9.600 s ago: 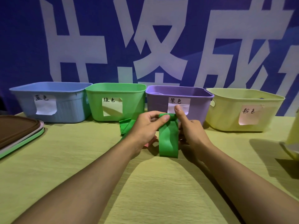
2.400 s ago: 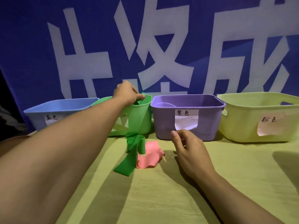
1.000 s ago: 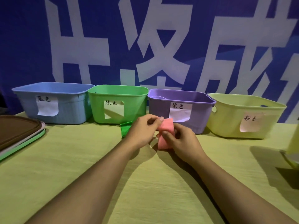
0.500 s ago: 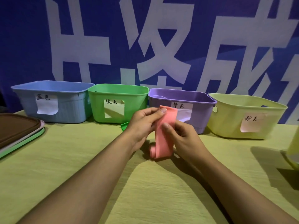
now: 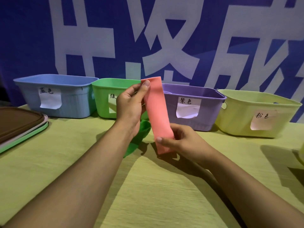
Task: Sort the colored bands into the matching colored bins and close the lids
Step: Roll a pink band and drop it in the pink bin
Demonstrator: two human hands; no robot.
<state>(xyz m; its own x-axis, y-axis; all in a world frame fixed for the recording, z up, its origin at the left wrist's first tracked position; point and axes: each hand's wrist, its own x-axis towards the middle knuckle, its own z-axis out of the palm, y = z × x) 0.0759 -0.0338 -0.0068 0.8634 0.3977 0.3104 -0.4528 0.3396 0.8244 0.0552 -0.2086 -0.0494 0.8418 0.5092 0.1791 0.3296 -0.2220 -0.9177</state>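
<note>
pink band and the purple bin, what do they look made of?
Pink band: likely thin rubber or latex, matte; stretched flat between left hand and right hand.
Purple bin: looks like moulded plastic, semi-matte; rigid rolled rim, fine ribbing low on wall.

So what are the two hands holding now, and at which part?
Both hold the pink band: the left hand pinches its upper end, the right hand pinches near its lower end, stretched out between them.

Pink band stretched upright between left hand and right hand, before four open bins.
</note>
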